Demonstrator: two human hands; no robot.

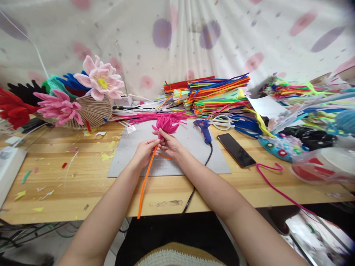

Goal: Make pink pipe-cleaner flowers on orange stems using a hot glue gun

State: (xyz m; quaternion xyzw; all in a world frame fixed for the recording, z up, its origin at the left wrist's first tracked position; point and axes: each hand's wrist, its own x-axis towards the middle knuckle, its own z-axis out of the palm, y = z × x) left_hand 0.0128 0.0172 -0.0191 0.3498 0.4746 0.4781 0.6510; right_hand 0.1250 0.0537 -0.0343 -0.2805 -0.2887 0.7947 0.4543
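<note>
A hot-pink pipe-cleaner flower (167,124) sits on top of a long orange pipe-cleaner stem (146,181) that slants down toward the table's front edge. My left hand (144,151) is closed around the stem just under the flower. My right hand (169,144) pinches the flower's base from the right, fingers pressed together. Both hands hover over a grey cutting mat (172,162).
A blue glue gun (204,130) and a black phone (236,150) lie right of my hands. Stacks of coloured pipe cleaners (219,94) fill the back, finished pink flowers (100,79) stand at the left, and a loose pink pipe cleaner (273,184) lies at the right.
</note>
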